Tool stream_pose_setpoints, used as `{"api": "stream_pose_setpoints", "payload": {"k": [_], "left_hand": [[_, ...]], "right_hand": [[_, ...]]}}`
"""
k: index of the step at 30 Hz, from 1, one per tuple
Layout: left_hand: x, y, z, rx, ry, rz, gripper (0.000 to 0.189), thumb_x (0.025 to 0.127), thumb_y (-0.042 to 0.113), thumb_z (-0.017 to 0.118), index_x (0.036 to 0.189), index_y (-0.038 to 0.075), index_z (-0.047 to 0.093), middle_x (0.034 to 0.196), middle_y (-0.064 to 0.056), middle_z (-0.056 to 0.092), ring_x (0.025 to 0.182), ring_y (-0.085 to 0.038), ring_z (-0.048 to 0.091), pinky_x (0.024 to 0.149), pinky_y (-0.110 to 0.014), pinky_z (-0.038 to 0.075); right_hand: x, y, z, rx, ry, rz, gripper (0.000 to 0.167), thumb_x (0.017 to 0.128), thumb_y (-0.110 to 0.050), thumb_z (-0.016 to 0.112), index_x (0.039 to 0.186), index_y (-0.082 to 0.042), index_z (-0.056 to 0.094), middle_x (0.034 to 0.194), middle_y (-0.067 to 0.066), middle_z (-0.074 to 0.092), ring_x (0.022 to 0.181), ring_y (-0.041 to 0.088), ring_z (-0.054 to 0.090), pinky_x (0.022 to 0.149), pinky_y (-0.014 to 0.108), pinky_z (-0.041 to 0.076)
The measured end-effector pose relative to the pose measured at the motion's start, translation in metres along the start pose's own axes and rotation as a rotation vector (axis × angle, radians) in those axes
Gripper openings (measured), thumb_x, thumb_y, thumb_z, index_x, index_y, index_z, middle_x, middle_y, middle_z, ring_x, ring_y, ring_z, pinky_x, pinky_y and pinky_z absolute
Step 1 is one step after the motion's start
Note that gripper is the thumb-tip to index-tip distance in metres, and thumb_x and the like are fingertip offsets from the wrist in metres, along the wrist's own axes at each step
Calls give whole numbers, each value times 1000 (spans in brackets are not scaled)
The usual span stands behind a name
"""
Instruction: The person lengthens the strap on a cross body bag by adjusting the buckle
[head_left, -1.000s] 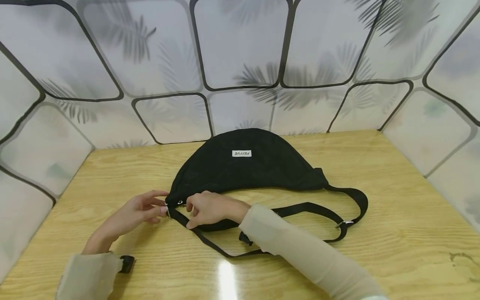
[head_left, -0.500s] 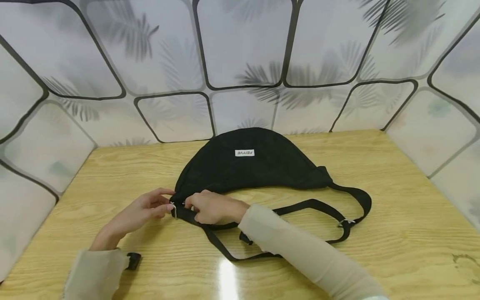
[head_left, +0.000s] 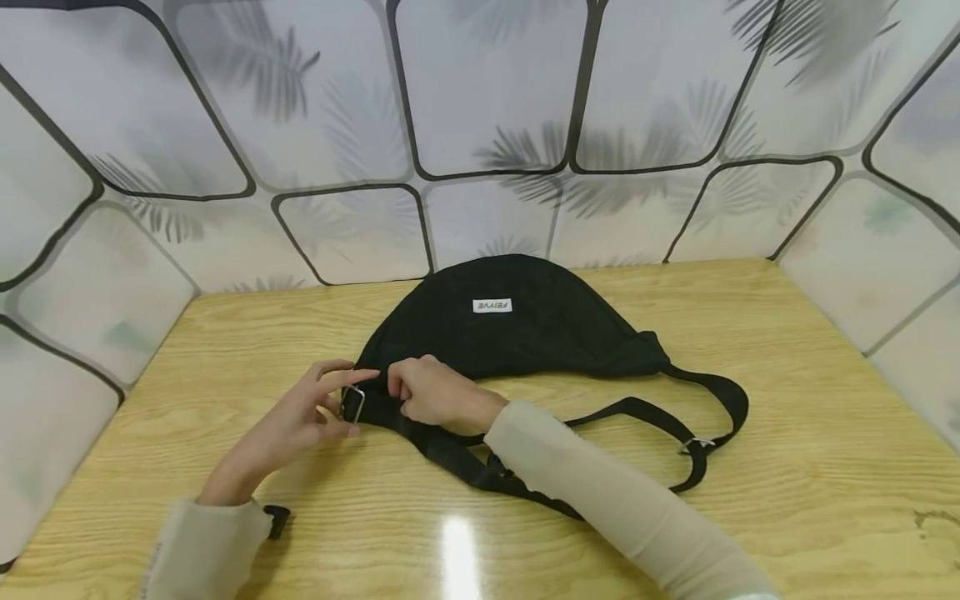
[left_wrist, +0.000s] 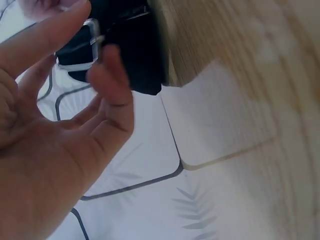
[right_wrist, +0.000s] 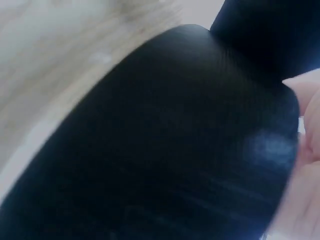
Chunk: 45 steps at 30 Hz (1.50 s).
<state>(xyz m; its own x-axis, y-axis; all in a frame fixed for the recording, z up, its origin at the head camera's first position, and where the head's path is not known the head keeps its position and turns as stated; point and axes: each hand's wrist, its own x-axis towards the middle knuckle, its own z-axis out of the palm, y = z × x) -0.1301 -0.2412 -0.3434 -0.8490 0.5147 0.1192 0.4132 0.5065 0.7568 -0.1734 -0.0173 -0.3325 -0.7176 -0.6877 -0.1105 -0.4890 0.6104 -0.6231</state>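
Observation:
A black waist bag (head_left: 555, 333) with a small white label (head_left: 492, 306) lies on the wooden table, its curved side away from me. At its left end, my left hand (head_left: 303, 421) has its fingers and thumb around the metal strap buckle (head_left: 354, 404); the index finger reaches over onto the bag's corner. In the left wrist view the buckle (left_wrist: 93, 42) shows between spread finger and thumb. My right hand (head_left: 438, 392) has curled fingers at the bag's lower left edge, pinching there; the fingertips hide what they hold. The black strap (right_wrist: 165, 135) fills the right wrist view.
The strap (head_left: 727, 400) loops out to the right through a metal slider (head_left: 697, 446). A black plastic buckle (head_left: 498, 464) lies partly under the right sleeve (head_left: 600, 483). Patterned fabric walls (head_left: 487, 108) border the table (head_left: 787, 400) at the back and sides.
Both hands have shifted slightly up and right. My left index finger has stretched out over the bag's corner, and the thumb has moved below the metal buckle. The front strap lies closer to the bag.

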Motion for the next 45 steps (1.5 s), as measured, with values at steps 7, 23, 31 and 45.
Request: {"api": "stream_pose_setpoints", "payload": {"k": [7,23,31,45], "left_hand": [[5,6,9,269,124,97,55,77,-19,76,128,1,66,131,-32,43,70,-12,51,57,-26,45],[7,11,9,324,180,60,57,82,-12,78,135,-2,59,115,-15,59,71,-12,51,62,-27,48],[7,12,6,299,150,4,57,87,-4,77,139,-1,56,127,-19,60,77,-14,57,63,-28,50],[3,12,7,289,137,-7,55,87,-3,78,137,-2,56,129,-20,62,80,-15,62,67,-30,52]], "right_hand": [[0,2,-4,-12,42,-26,10,94,1,70,96,-4,63,84,3,61,74,14,58,68,25,47],[-26,-45,-8,-375,55,-105,24,98,-11,69,119,-1,64,92,7,62,76,15,59,61,20,45],[-28,-35,11,-383,85,26,51,95,-20,75,136,0,52,120,13,52,100,24,56,74,26,52],[-11,-19,14,-281,180,62,30,95,-21,74,119,-6,61,107,7,56,92,20,57,73,33,52]]}}
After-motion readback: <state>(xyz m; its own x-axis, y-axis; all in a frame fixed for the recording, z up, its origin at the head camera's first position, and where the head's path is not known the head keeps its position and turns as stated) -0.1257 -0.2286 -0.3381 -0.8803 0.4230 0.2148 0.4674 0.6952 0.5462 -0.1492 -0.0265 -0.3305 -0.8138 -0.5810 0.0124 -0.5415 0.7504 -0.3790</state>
